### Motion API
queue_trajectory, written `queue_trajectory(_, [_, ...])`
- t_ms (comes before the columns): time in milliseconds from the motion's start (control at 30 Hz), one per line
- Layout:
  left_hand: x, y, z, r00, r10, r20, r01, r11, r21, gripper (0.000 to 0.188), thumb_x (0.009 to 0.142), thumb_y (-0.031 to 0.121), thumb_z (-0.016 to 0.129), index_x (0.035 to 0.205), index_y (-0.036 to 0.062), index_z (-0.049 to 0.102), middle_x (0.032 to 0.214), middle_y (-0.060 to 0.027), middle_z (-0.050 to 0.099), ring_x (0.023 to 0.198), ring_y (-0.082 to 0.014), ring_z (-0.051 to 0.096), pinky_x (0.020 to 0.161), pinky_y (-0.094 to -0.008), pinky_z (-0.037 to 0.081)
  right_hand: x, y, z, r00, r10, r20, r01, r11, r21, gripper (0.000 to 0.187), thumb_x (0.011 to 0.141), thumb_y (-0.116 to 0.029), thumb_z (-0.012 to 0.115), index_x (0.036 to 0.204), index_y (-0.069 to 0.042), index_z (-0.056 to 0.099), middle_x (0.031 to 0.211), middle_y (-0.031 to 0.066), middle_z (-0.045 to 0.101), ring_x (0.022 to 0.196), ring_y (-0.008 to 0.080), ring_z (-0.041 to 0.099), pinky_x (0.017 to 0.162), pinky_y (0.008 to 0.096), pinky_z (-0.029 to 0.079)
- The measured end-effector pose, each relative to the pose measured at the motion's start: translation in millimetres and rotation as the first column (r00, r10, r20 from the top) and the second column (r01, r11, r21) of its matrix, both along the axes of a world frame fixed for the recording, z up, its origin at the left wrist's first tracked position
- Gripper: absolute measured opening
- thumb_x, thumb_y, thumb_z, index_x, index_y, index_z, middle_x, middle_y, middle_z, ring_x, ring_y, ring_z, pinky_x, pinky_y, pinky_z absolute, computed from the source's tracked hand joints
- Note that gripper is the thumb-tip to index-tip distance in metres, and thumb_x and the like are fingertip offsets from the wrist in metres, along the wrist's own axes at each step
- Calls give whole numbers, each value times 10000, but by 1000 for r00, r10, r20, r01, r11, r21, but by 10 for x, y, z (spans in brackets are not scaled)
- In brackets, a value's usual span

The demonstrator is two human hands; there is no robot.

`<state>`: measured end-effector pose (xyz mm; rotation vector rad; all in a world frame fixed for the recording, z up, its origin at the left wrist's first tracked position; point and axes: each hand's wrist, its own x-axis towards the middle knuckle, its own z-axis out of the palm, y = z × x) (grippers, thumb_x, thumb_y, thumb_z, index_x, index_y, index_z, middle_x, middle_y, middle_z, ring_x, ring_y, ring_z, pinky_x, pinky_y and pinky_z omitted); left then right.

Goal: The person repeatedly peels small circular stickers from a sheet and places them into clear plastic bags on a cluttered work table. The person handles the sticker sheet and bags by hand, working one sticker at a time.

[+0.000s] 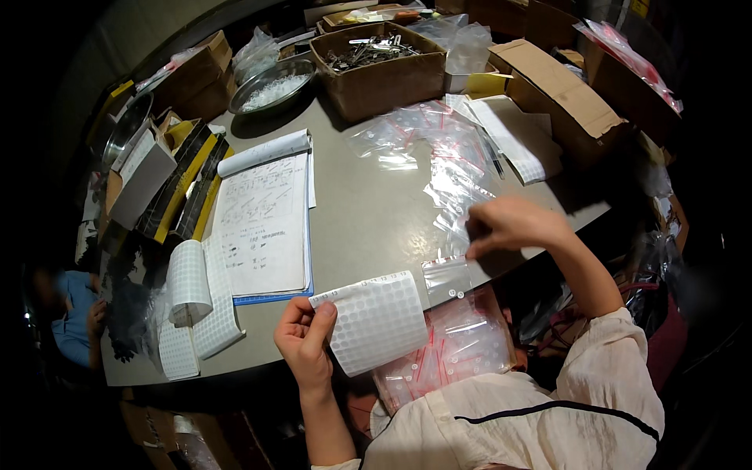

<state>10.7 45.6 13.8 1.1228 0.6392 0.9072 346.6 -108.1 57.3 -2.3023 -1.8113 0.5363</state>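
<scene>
My left hand [307, 338] pinches the left edge of a white sheet of round stickers [377, 325], thumb on top, held over the table's front edge. Most of its dots stand in rows, and a strip along the top edge is marked. To the right, my right hand [513, 223] is closed, its fingertips down by the upper right corner of a small clear zip bag [446, 280] lying at the table edge. Whether those fingers grip the bag or a tiny sticker is hidden. More clear zip bags with red seal lines [462, 333] are heaped in a box at my lap.
Loose zip bags [458, 160] trail across the table [352, 204]. At left lie a handwritten pad on a blue clipboard [262, 211] and more sticker sheets [192, 290]. A metal bowl [270, 90] and cartons [380, 82] line the back. Another person [74, 313] is at far left.
</scene>
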Motion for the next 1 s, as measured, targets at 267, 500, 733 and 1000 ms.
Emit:
queue_trajectory(267, [-52, 51, -38, 997, -15, 80, 18, 1000, -25, 95, 905, -14, 710, 894, 11, 620, 722, 32, 572, 580, 0, 418, 529, -171, 270, -215, -70, 25, 985, -38, 170, 17, 992, 124, 323, 937, -329, 710, 1117, -62, 732, 812, 183, 708, 754, 362, 687, 660, 432, 514])
queue_trajectory(500, [-6, 29, -55, 996, 20, 85, -20, 1000, 0, 93, 918, 18, 686, 874, 36, 606, 699, 62, 538, 527, 18, 336, 494, -167, 207, -334, -223, 17, 998, 41, -41, -31, 975, 219, 280, 948, -215, 690, 1172, -46, 699, 877, 155, 688, 780, 311, 664, 711, 392, 522])
queue_trajectory(733, [-29, 22, -3, 997, -16, 78, 16, 1000, 8, 74, 927, 32, 681, 902, 24, 613, 715, 58, 545, 534, 15, 341, 498, -167, 215, -238, -33, -134, 998, -18, 58, -3, 940, 342, 201, 888, -86, 687, 1031, -14, 567, 928, 172, 644, 868, 371, 636, 772, 426, 510])
queue_trajectory(1000, [-170, 24, -75, 993, -35, 114, 37, 999, -15, 114, 957, 87, 648, 1004, -17, 644, 820, 9, 622, 686, -30, 512, 635, -174, 365, -119, -127, -108, 987, -39, 159, 15, 988, 153, 527, 821, -392, 823, 1017, -1, 528, 893, 203, 641, 880, 416, 629, 763, 478, 486])
